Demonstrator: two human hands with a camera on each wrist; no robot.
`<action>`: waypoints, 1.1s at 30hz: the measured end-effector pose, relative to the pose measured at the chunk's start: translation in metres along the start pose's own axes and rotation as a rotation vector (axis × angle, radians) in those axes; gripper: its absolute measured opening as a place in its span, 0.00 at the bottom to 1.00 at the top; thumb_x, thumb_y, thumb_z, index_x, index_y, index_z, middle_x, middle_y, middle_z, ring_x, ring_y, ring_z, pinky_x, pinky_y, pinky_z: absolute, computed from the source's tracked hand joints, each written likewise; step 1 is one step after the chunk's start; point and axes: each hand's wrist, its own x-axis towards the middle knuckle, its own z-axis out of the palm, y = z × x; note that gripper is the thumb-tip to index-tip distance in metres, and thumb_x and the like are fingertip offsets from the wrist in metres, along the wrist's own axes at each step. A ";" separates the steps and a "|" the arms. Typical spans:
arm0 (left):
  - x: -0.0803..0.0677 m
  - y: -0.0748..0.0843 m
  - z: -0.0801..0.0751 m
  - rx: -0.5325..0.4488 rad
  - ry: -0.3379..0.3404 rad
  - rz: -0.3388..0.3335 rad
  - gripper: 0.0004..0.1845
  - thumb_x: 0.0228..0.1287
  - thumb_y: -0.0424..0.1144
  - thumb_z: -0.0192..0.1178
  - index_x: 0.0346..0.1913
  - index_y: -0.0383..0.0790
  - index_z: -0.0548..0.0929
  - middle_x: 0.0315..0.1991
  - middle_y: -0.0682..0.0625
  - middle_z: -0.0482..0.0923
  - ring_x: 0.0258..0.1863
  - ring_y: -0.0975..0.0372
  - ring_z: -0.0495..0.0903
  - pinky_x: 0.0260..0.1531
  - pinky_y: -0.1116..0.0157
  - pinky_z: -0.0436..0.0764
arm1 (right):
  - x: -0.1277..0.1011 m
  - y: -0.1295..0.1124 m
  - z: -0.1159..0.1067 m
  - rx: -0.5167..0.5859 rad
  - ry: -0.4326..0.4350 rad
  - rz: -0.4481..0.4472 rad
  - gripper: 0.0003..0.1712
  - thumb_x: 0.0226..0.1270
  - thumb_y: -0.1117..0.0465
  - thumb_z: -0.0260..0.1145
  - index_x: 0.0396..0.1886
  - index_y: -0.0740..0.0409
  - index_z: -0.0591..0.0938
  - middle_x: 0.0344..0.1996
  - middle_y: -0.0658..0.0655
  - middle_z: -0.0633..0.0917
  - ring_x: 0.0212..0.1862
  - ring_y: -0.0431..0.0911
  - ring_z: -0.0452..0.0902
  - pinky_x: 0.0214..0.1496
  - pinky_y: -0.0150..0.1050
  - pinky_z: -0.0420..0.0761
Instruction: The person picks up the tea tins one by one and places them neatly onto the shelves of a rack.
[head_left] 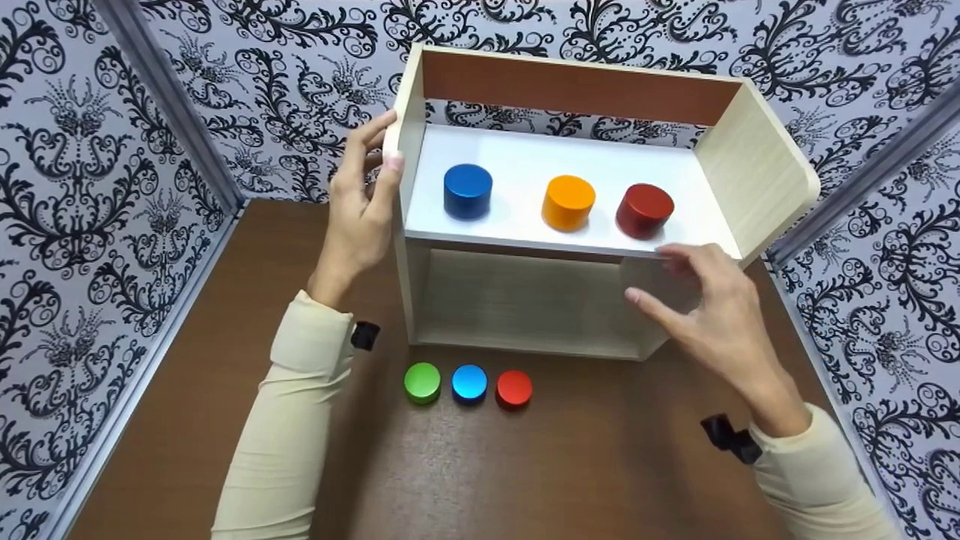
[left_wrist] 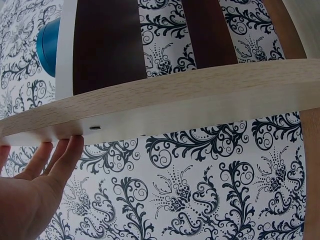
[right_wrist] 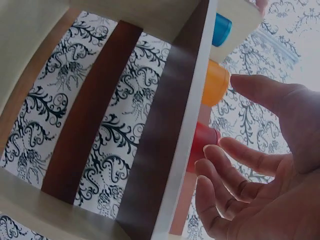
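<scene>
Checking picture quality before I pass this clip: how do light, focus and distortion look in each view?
Head view: even light, sharp, soft shadows under the cylinders; the right hand is slightly blurred. Left wrist view: bright, the shelf edge bows from lens distortion, and the left hand is soft. Right wrist view: dimmer, the shelf underside is in shadow and the fingers are a little soft.

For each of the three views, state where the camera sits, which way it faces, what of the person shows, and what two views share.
Head: above, facing down and forward at the shelf unit; both forearms show.
Left wrist: beside the left hand, facing the unit's side panel; fingers touch it.
Right wrist: below the shelf, facing up; right hand open.
Shared: head and right wrist both show the orange cylinder.
</scene>
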 end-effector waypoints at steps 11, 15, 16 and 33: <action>0.000 -0.001 0.001 -0.042 -0.001 0.001 0.24 0.77 0.41 0.50 0.70 0.35 0.70 0.56 0.37 0.77 0.49 0.47 0.79 0.40 0.49 0.85 | -0.022 0.007 0.034 -0.004 -0.083 -0.064 0.26 0.51 0.60 0.83 0.49 0.63 0.84 0.37 0.58 0.83 0.38 0.48 0.73 0.40 0.41 0.74; -0.001 -0.001 0.001 -0.031 0.000 -0.005 0.24 0.77 0.41 0.50 0.70 0.36 0.70 0.56 0.38 0.77 0.49 0.47 0.79 0.40 0.51 0.85 | -0.033 0.010 0.049 0.003 -0.129 -0.087 0.25 0.52 0.60 0.83 0.48 0.62 0.84 0.37 0.56 0.83 0.38 0.48 0.76 0.40 0.42 0.78; -0.001 -0.001 0.001 -0.030 -0.002 -0.005 0.24 0.77 0.41 0.49 0.70 0.36 0.69 0.57 0.38 0.77 0.49 0.47 0.79 0.40 0.51 0.85 | -0.036 0.011 0.053 0.008 -0.142 -0.087 0.25 0.52 0.59 0.83 0.48 0.62 0.84 0.37 0.56 0.83 0.39 0.49 0.76 0.40 0.42 0.79; 0.000 0.000 0.001 0.011 0.004 0.010 0.24 0.77 0.41 0.49 0.70 0.36 0.70 0.56 0.38 0.78 0.49 0.48 0.79 0.43 0.59 0.82 | -0.075 0.021 0.111 0.105 -0.249 -0.006 0.27 0.55 0.55 0.81 0.53 0.57 0.83 0.40 0.53 0.83 0.43 0.48 0.78 0.46 0.46 0.80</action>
